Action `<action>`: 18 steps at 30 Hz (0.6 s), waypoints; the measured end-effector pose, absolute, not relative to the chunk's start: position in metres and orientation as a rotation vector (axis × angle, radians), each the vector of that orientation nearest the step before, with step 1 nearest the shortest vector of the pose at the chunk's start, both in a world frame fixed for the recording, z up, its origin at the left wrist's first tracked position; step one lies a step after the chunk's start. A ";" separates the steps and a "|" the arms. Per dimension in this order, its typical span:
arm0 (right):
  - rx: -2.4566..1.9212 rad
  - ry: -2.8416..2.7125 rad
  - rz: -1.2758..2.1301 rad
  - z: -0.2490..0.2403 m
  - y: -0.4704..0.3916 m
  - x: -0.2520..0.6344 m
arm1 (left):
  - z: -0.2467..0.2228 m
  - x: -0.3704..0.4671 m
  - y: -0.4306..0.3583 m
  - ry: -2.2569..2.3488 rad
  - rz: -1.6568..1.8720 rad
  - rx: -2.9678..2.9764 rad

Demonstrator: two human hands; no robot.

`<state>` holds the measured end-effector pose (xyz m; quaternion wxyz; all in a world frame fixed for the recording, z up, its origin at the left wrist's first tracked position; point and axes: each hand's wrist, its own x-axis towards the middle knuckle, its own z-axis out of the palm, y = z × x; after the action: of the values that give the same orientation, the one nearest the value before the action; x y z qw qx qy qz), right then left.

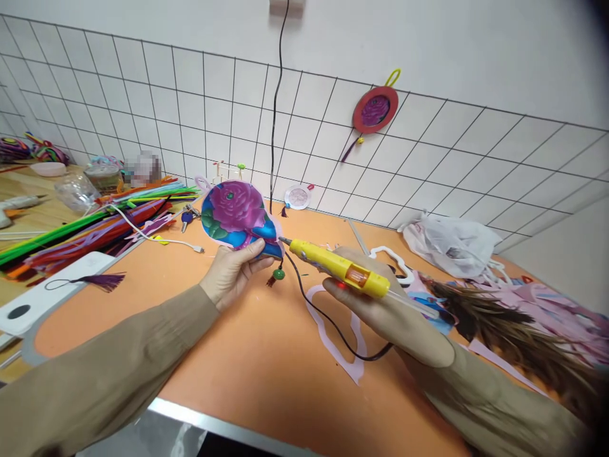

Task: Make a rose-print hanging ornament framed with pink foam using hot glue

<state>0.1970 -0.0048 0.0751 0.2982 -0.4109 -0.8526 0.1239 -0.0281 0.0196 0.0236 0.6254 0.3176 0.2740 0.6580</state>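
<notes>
My left hand [238,270] pinches the lower edge of a rose-printed ornament [234,206], thumb on its front. The ornament is blue and purple with a pale pink border. A green bead [278,274] with a short dark red tassel dangles below its right end. In my right hand [375,304] is a yellow hot glue gun [340,263], its nozzle at the ornament's right edge; whether it touches I cannot tell. A clear glue stick [413,304] sticks out of its back, and a small red light glows beneath. Its black cord [328,317] curves over the table.
Pipe cleaners [95,235] lie in a pile at left, near keys [188,219] and a white cable [157,238]. A pink paper cutout [328,339] lies under the cord. Brown feathers [495,311] and a white plastic bag [447,241] are at right. A round red ornament [360,114] hangs on the wire grid.
</notes>
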 end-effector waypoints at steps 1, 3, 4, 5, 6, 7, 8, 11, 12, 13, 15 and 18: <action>-1.093 -2.253 0.332 0.075 -0.005 0.198 | 0.023 -0.028 0.020 0.634 1.507 0.724; -1.092 -2.218 0.346 0.075 -0.004 0.200 | 0.023 -0.028 0.020 0.649 1.512 0.698; -1.089 -2.198 0.355 0.076 -0.003 0.201 | 0.023 -0.028 0.020 0.658 1.519 0.677; -1.084 -2.177 0.363 0.076 -0.002 0.202 | 0.023 -0.028 0.021 0.667 1.525 0.653; -1.076 -2.155 0.369 0.076 0.000 0.203 | 0.023 -0.029 0.021 0.673 1.527 0.631; -1.069 -2.136 0.376 0.075 0.002 0.204 | 0.023 -0.030 0.022 0.675 1.524 0.620; -1.066 -2.120 0.385 0.074 0.005 0.205 | 0.024 -0.031 0.023 0.670 1.512 0.623; -1.095 -2.077 0.408 0.068 0.016 0.208 | 0.026 -0.038 0.025 0.669 1.392 0.722; -1.103 -2.049 0.421 0.065 0.020 0.208 | 0.027 -0.041 0.026 0.692 1.319 0.774; -1.103 -2.010 0.440 0.063 0.024 0.209 | 0.027 -0.044 0.027 0.730 1.234 0.830; -1.073 -1.915 0.504 0.060 0.031 0.212 | 0.027 -0.050 0.028 0.835 1.050 0.950; -1.023 -1.782 0.602 0.062 0.036 0.215 | 0.025 -0.056 0.027 1.059 0.767 1.194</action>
<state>0.2153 0.0357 0.0616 0.4795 -0.4194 -0.7303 0.2467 -0.0561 0.0266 0.0249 0.6332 0.5219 0.4628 0.3355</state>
